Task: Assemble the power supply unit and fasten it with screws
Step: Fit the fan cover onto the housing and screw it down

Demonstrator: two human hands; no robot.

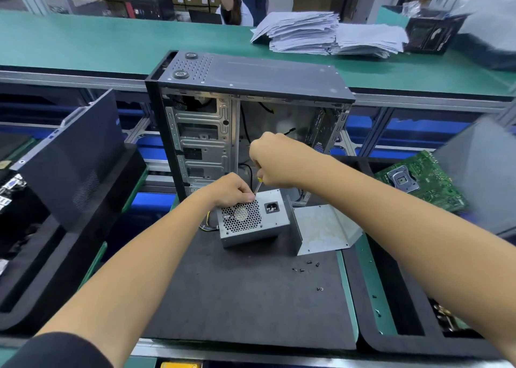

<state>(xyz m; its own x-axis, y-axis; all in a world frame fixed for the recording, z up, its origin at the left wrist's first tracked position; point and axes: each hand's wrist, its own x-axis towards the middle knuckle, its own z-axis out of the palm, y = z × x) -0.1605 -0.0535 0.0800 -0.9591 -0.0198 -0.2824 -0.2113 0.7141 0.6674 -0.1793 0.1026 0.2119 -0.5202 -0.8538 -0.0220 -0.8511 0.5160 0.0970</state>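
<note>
Two bare hands meet over the power supply unit [252,219], a grey metal box sitting on a dark mat [245,289] just in front of an open computer case [251,110] that stands upright. Taking the unit as the landmark: its fan grille and power socket face up toward the viewer, and its cable bundle trails off its left side. The right hand [272,161] is clenched around a screwdriver [258,185], held above the unit's far top edge; only a sliver of yellow handle and the shaft show below the fist. The shaft runs steeply down and slightly left, tip meeting the far edge beside the grille. The left hand [230,190] rests on that same edge, fingertips curled and pinching near the tip; whether they hold a screw is hidden. A bare metal bracket [321,228] stands touching the unit's right side. Several loose screws [305,266] lie on the mat, near and to the unit's right.
</note>
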